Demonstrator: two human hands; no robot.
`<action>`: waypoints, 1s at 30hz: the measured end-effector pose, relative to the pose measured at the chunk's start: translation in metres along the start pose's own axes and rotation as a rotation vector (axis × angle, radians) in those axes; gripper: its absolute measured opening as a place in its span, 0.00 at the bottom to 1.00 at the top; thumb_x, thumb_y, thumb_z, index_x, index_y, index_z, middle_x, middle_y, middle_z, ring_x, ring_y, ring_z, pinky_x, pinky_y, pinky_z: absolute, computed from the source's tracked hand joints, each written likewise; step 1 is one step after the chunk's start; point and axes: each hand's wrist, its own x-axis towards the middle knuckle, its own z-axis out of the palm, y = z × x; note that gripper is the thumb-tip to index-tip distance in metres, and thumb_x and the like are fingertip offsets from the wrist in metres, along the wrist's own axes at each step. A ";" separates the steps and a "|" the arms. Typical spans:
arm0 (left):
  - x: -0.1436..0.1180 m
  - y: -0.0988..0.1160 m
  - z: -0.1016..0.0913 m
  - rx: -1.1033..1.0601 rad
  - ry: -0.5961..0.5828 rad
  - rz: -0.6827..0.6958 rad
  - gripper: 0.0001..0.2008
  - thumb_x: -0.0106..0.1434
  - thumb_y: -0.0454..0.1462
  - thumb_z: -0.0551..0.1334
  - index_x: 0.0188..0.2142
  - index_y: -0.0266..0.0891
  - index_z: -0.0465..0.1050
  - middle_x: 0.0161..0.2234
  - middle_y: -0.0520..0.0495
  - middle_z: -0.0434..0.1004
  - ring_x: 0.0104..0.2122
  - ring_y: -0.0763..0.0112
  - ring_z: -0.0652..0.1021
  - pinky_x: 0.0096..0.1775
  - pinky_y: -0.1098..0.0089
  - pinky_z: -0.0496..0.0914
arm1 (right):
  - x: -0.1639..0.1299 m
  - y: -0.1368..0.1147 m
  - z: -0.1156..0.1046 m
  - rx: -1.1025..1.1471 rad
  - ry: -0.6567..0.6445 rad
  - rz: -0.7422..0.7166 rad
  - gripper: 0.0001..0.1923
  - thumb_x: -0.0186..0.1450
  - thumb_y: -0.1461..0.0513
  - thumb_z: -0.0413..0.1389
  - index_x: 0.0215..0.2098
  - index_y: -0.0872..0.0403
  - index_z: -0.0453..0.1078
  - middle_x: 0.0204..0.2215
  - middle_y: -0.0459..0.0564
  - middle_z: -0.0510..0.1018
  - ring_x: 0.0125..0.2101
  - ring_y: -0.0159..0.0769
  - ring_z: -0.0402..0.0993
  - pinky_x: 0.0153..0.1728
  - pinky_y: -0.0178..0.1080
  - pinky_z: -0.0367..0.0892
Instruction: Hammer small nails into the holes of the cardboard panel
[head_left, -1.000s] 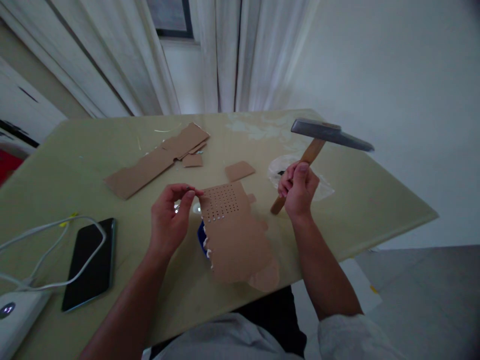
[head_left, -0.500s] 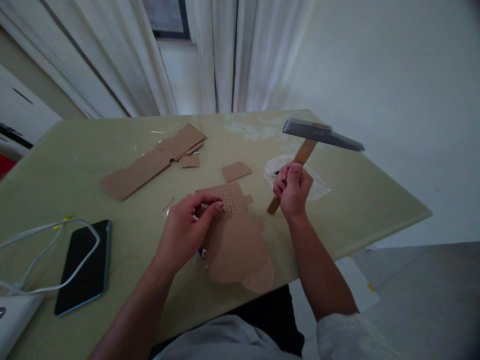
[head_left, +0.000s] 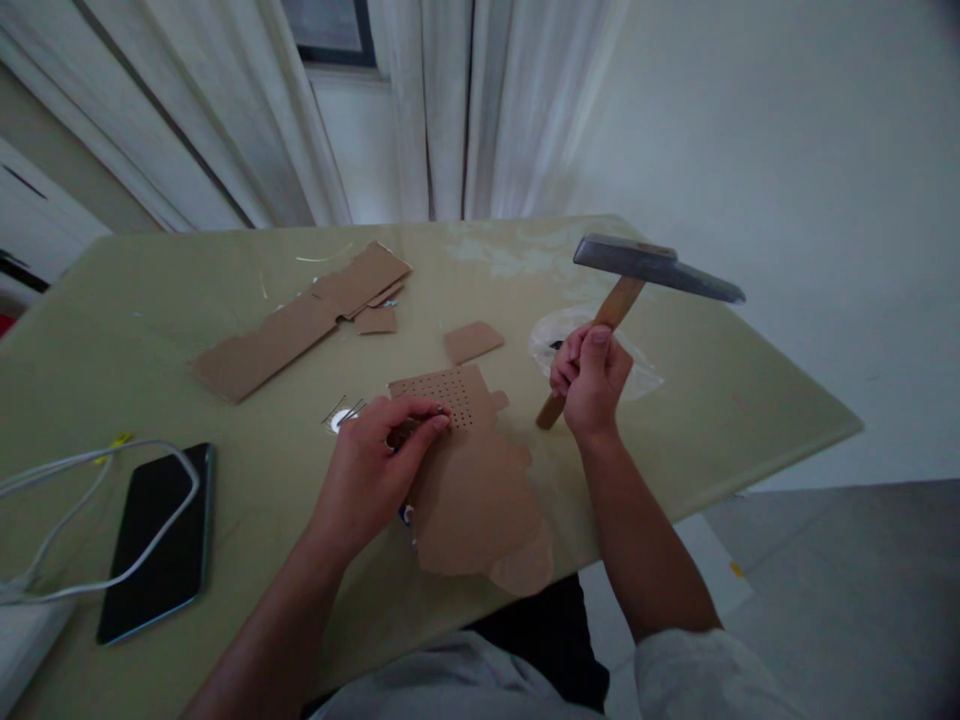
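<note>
Our right hand (head_left: pixel 592 385) is closed around the wooden handle of a hammer (head_left: pixel 645 275), its metal head raised above the desk (head_left: pixel 150 330) toward the right edge. Our left hand (head_left: pixel 375 470) rests on the perforated cardboard piece (head_left: pixel 469 470) near the front edge, thumb and fingertips (head_left: pixel 439 420) pinched together at the dotted holes, seemingly on a small nail, though it is too small to be sure. We judge the fingers at risk: they sit right where a blow would land. The cardboard overhangs the front edge and could shift under a strike. Loose nails (head_left: pixel 346 410) lie just left of the hand, and a phone (head_left: pixel 154 545) lies toward the left edge.
</note>
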 end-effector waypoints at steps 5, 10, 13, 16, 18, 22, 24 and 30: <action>-0.001 0.001 0.000 0.027 -0.012 0.049 0.08 0.70 0.44 0.70 0.42 0.48 0.89 0.36 0.49 0.89 0.33 0.63 0.82 0.39 0.63 0.79 | 0.000 0.000 0.000 0.020 -0.005 0.001 0.35 0.68 0.30 0.63 0.27 0.47 0.62 0.15 0.33 0.55 0.11 0.24 0.50 0.10 0.31 0.51; -0.004 0.000 0.001 0.069 -0.006 0.094 0.07 0.71 0.43 0.69 0.42 0.49 0.88 0.37 0.49 0.89 0.36 0.62 0.83 0.42 0.62 0.79 | 0.000 0.000 -0.001 0.013 -0.002 0.004 0.35 0.68 0.30 0.63 0.27 0.47 0.62 0.15 0.33 0.55 0.11 0.25 0.49 0.10 0.31 0.51; -0.004 0.001 0.001 0.065 -0.006 0.099 0.07 0.71 0.42 0.69 0.41 0.49 0.88 0.37 0.49 0.89 0.35 0.62 0.83 0.41 0.63 0.79 | 0.000 0.000 -0.001 0.008 -0.009 -0.002 0.35 0.68 0.30 0.63 0.27 0.47 0.62 0.15 0.33 0.54 0.11 0.25 0.50 0.10 0.31 0.51; -0.004 0.000 0.002 0.064 -0.009 0.095 0.07 0.71 0.43 0.69 0.41 0.49 0.88 0.36 0.49 0.88 0.35 0.62 0.83 0.40 0.63 0.79 | 0.000 -0.001 0.000 -0.011 -0.012 -0.008 0.35 0.69 0.30 0.62 0.27 0.47 0.61 0.15 0.33 0.54 0.11 0.25 0.50 0.10 0.31 0.51; -0.004 -0.001 0.002 0.064 -0.011 0.098 0.07 0.72 0.43 0.69 0.41 0.49 0.88 0.37 0.49 0.89 0.35 0.62 0.83 0.40 0.62 0.79 | 0.000 -0.002 0.000 -0.021 -0.008 -0.007 0.35 0.68 0.29 0.62 0.27 0.47 0.61 0.15 0.33 0.54 0.11 0.25 0.50 0.10 0.31 0.51; -0.005 -0.001 0.002 0.063 -0.006 0.107 0.07 0.72 0.43 0.70 0.42 0.49 0.88 0.38 0.49 0.89 0.35 0.62 0.83 0.40 0.62 0.78 | 0.000 -0.002 0.001 -0.005 -0.005 0.003 0.35 0.68 0.29 0.62 0.27 0.47 0.61 0.15 0.33 0.54 0.11 0.25 0.50 0.10 0.31 0.51; -0.005 -0.001 0.002 0.060 -0.008 0.108 0.07 0.72 0.43 0.70 0.42 0.49 0.89 0.38 0.49 0.89 0.35 0.62 0.83 0.39 0.63 0.78 | 0.000 -0.002 0.001 0.011 -0.001 0.007 0.35 0.67 0.30 0.63 0.26 0.47 0.62 0.15 0.33 0.54 0.11 0.25 0.50 0.10 0.31 0.51; -0.003 -0.002 0.000 0.065 -0.012 0.100 0.07 0.71 0.43 0.70 0.41 0.49 0.89 0.37 0.50 0.89 0.33 0.63 0.82 0.38 0.63 0.78 | 0.001 0.000 0.000 0.009 0.002 0.015 0.36 0.67 0.29 0.63 0.26 0.47 0.61 0.15 0.33 0.54 0.11 0.24 0.49 0.09 0.31 0.50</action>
